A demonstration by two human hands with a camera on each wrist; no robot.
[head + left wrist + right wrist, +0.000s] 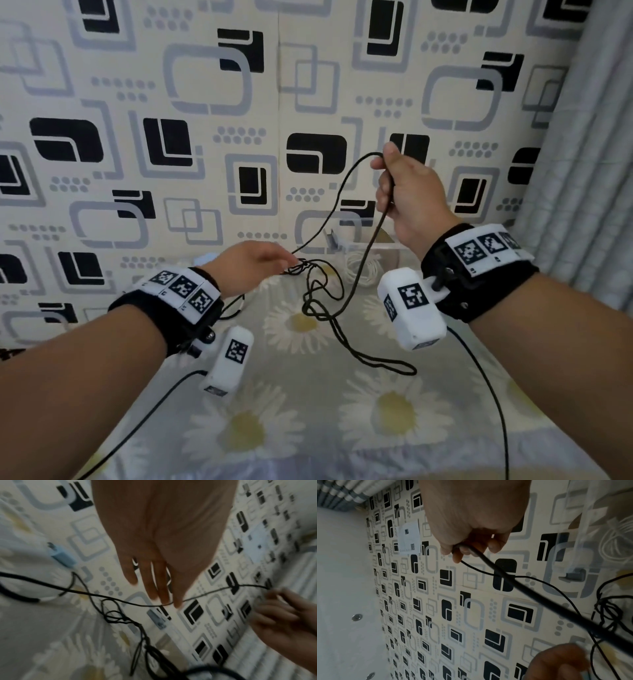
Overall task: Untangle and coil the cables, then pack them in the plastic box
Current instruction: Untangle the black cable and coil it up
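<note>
Untangling: black cable still knotted over the daisy sheet.
My left hand, fingers straight, reaches the knot; right hand grips the raised strand. Keep slack, tease loops, don't yank. Plastic box sits behind.

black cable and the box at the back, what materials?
Black cable: thin and limp, matte, probably rubber or PVC sheath; it droops and kinks into a tangle. Plastic box: clear, glossy hard plastic; the wall pattern and a white coil show through it.

Black cable; daisy-print grey sheet; black-grey geometric wallpaper.
</note>
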